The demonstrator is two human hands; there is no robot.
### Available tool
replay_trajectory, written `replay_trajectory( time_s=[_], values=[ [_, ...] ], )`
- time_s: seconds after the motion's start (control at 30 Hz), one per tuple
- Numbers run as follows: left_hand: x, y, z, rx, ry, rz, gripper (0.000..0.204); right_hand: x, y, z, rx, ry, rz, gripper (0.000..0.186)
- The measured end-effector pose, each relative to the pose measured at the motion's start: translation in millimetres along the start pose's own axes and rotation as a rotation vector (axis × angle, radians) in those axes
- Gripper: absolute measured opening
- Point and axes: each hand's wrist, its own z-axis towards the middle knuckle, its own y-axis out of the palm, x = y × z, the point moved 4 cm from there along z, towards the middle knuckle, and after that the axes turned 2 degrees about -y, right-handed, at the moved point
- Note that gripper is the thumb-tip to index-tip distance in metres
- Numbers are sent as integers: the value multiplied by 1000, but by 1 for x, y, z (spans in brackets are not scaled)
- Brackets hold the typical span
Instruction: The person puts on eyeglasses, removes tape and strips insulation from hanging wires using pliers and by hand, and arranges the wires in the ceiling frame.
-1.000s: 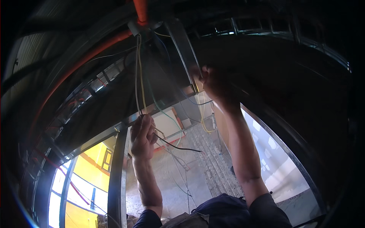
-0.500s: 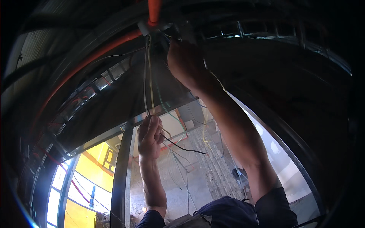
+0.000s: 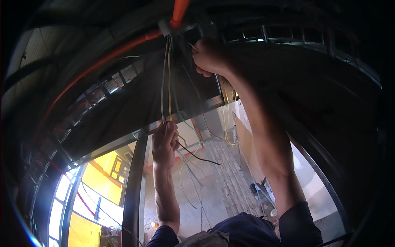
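Note:
My left hand (image 3: 163,142) is closed round a bunch of electrical wires (image 3: 169,82), pale and yellowish ones coming down from above. A black wire (image 3: 201,158) sticks out of its right side, the end loose. Higher up, my right hand (image 3: 207,57) pinches a thin wire (image 3: 191,46) just right of a box (image 3: 165,29) where an orange conduit (image 3: 178,14) meets it. Its fingertips are partly dark. A green wire (image 3: 180,113) hangs between the two hands. Below my right wrist dangles a yellow wire (image 3: 226,127).
A second orange conduit (image 3: 107,57) curves away left under the dark roof. Metal framing runs across, with a post (image 3: 133,193) left of my left arm. Far below are a grey floor (image 3: 160,206) and a rough strip (image 3: 228,181). A yellow wall (image 3: 103,168) shows lower left.
My right hand has drawn down and to the right from beside the box, and its fingers are now visible. My left hand keeps its hold on the wires, nearly in place.

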Motion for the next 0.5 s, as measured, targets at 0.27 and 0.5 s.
replay_trajectory(
  time_s=[0.27,0.5],
  values=[
    [-10,-11,18,-16,16,128,32,-22,8,18,355,-458,-1043,22],
    [-19,-11,18,-61,-19,75,33,-2,10,-5,420,-368,-488,21]
  ],
)
